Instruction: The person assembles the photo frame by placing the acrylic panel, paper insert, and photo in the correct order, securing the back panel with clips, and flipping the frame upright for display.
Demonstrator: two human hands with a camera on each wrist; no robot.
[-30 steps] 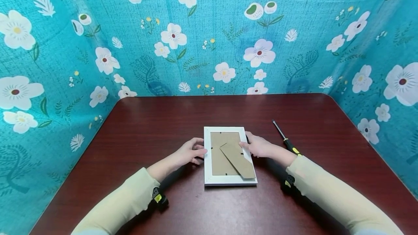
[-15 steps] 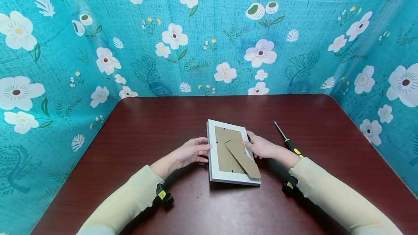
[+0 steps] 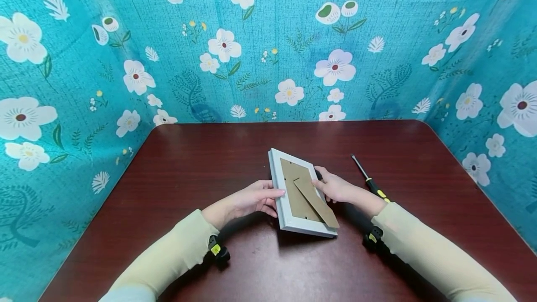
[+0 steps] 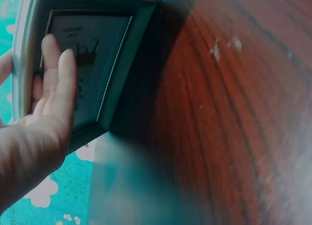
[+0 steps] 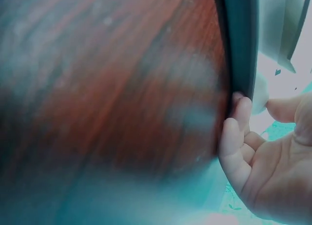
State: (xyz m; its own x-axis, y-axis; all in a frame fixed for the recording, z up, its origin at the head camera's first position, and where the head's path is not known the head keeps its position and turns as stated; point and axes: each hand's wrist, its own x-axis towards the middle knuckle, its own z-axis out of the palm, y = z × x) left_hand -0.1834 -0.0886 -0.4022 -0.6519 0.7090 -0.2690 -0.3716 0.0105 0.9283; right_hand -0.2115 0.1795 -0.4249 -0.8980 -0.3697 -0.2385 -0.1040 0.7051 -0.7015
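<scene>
A white picture frame [image 3: 286, 205] with a brown backing board and a slanting stand flap [image 3: 316, 202] is tilted up off the table, its left side higher. My left hand [image 3: 258, 198] grips the left edge, thumb on the back. In the left wrist view that hand's fingers [image 4: 67, 84] lie across the front, where a dark picture shows under the pane [image 4: 109, 45]. My right hand [image 3: 334, 188] holds the right edge, thumb at the back. The right wrist view has its fingers [image 5: 233, 147] curled at the frame's edge [image 5: 241, 40].
A screwdriver [image 3: 369, 181] with a black and yellow handle lies right of the frame, partly behind the right forearm. The dark red wooden table [image 3: 201, 153] reaches back to a blue floral cloth [image 3: 268, 59], which hangs around its back and sides.
The frame lay flat, back up. Its left side has risen and it has shifted slightly right. My left hand has moved right with it, from touching the edge to gripping it.
</scene>
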